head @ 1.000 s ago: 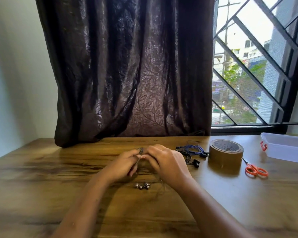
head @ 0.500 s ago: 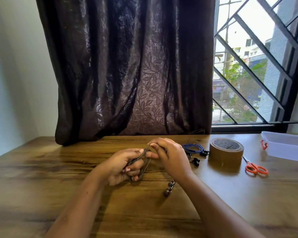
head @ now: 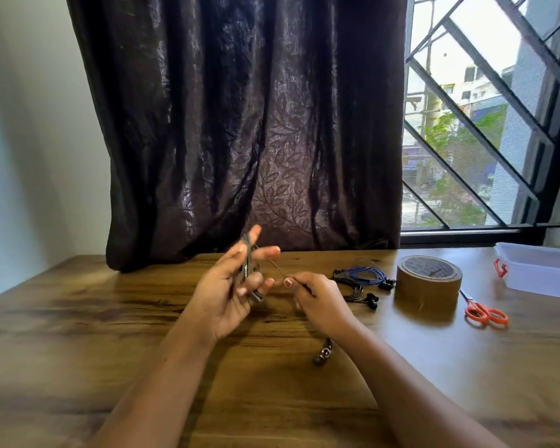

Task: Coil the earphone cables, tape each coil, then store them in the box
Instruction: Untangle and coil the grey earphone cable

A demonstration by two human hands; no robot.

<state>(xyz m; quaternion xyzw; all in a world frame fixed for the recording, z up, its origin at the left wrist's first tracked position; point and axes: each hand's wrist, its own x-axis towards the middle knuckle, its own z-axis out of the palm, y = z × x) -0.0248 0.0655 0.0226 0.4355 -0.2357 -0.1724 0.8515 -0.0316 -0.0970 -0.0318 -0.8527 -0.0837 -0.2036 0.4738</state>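
Two hands work the grey earphone cable (head: 247,266) above the surface's (head: 78,318) middle. The left hand (head: 227,295) has it coiled round its fingers in a holding grip, and the right hand (head: 317,302) pinches the free strand — earbuds (head: 324,350) dangle at five o'clock. At three o'clock: tape roll (head: 429,279), scissors (head: 485,313), box (head: 543,273).
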